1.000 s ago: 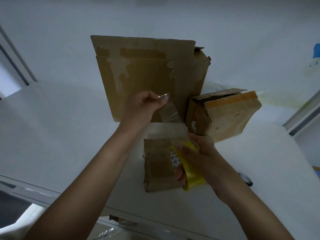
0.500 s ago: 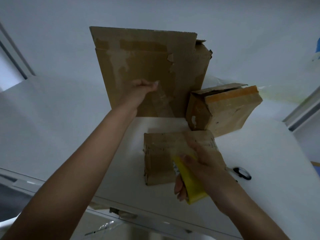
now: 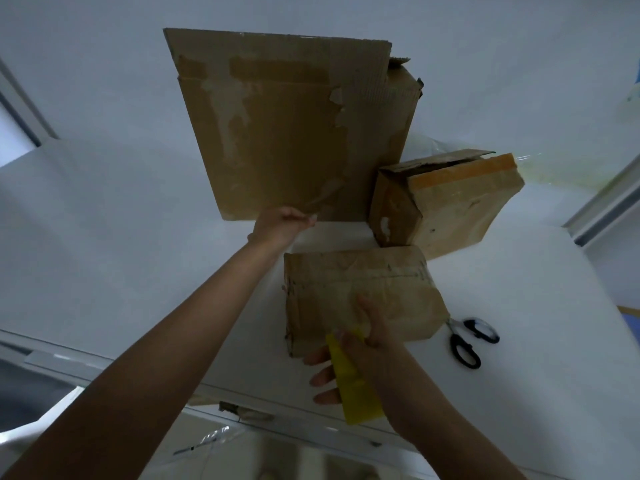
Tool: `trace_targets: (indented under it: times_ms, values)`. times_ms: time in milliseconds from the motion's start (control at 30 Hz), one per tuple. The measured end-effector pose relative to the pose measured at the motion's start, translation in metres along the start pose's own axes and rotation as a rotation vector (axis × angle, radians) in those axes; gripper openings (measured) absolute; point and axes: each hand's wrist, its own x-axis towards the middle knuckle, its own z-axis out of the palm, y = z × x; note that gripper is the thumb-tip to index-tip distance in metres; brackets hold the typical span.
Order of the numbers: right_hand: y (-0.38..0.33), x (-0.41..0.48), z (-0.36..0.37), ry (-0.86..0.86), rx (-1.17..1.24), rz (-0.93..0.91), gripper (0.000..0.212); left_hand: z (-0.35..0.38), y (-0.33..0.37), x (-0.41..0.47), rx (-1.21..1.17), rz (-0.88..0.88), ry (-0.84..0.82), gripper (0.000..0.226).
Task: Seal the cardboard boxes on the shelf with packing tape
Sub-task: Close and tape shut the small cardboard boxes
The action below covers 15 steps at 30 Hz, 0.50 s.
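Three cardboard boxes share the white shelf (image 3: 138,271), which fills the middle of the frame. The largest box (image 3: 284,133) stands upright at upper centre, its front scarred with old tape strips and torn paper, and a flap at its top right corner gapes. Just right of it, touching or very nearly so, the medium box (image 3: 450,209) sits tilted with its top flap lifted, so it is plainly not sealed yet. The small flat box (image 3: 360,299) lies in front of both at centre, nearest the shelf's front edge, and that spot would suit taping it first.

The left hand (image 3: 282,225) reaches to the largest box's bottom edge, above and left of the small flat box. Its fingers are curled in; whether they pinch a clear tape end I cannot tell, though the reach would suit a strip drawn long across the small flat box. The right hand (image 3: 367,355) clasps the yellow tape roll (image 3: 353,386) at the small flat box's near edge, with its fingers wrapped round the roll and its thumb stretched onto the cardboard — probably to steady the box. The scissors (image 3: 467,341) lie on the shelf at lower right, just beside the small flat box — handy for the cut.
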Motion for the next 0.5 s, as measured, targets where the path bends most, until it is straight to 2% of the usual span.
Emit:
trace_targets:
  times_ms: [100, 200, 300, 400, 467, 500]
  values:
    - [0.007, 0.001, 0.0, 0.03, 0.008, 0.01, 0.059, 0.006, -0.003, 0.0, 0.029, 0.008, -0.005, 0.017]
    - [0.014, 0.003, 0.0, 0.034, -0.005, 0.014, 0.064, 0.011, -0.009, 0.004, 0.101, 0.017, 0.0, 0.015]
    - [0.02, 0.004, -0.001, 0.04, -0.011, 0.007, 0.065, 0.014, -0.018, 0.006, 0.209, 0.016, 0.023, 0.03]
    - [0.024, 0.007, 0.0, 0.067, 0.014, 0.027, 0.056, 0.016, -0.032, 0.012, 0.267, 0.03, 0.013, 0.044]
    - [0.027, 0.01, 0.0, 0.063, 0.071, 0.078, 0.026, 0.018, -0.036, 0.01, 0.32, 0.024, 0.012, 0.038]
    - [0.027, 0.011, 0.0, 0.084, 0.106, 0.111, 0.022, 0.019, -0.036, 0.007, 0.363, 0.015, 0.006, 0.033]
